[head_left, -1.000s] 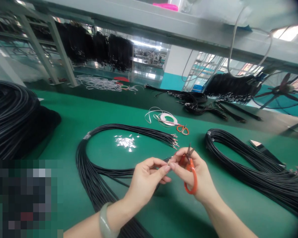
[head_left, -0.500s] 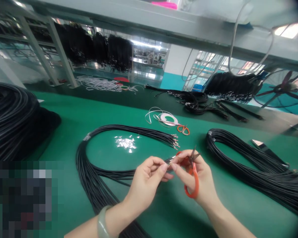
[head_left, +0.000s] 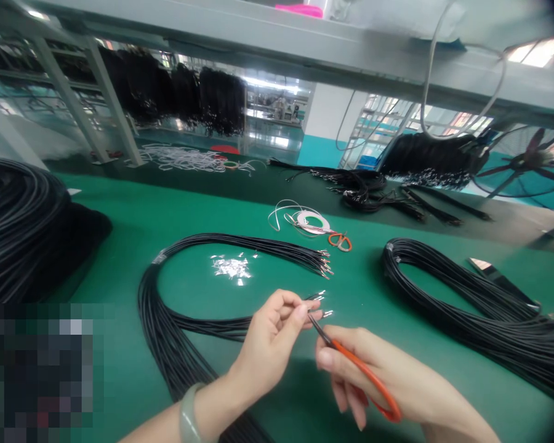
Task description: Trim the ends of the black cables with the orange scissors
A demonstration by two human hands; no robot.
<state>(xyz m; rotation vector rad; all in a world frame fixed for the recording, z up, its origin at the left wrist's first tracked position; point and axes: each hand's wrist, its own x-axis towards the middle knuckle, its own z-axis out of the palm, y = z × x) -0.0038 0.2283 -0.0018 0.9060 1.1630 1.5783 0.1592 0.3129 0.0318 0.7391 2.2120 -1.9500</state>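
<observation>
My left hand point(head_left: 274, 338) is closed, thumb against fingers, on a black cable whose pinched end is mostly hidden. Bare shiny cable tips point(head_left: 323, 296) stick out past its fingers. Orange-handled scissors point(head_left: 357, 366) are in my right hand point(head_left: 383, 363), their dark blades pointing up-left to my left fingertips. Whether the blades touch the cable I cannot make out. The cable belongs to a looped bundle of black cables point(head_left: 150, 320), bound with tape at the upper left. Inside the loop lies a small heap of silvery-white scraps point(head_left: 231, 267).
Behind the bundle sit a roll of white tape point(head_left: 300, 216) and a second pair of orange scissors point(head_left: 340, 241). Another cable bundle point(head_left: 425, 307) lies right, beside a dark phone-like slab point(head_left: 503, 284). Thick cable coils point(head_left: 23, 227) stand left. A shelf beam point(head_left: 240, 40) crosses overhead.
My right hand has come away from the cable end and turned the scissors, so their blades now point at my left fingertips. My left hand has stayed nearly in place.
</observation>
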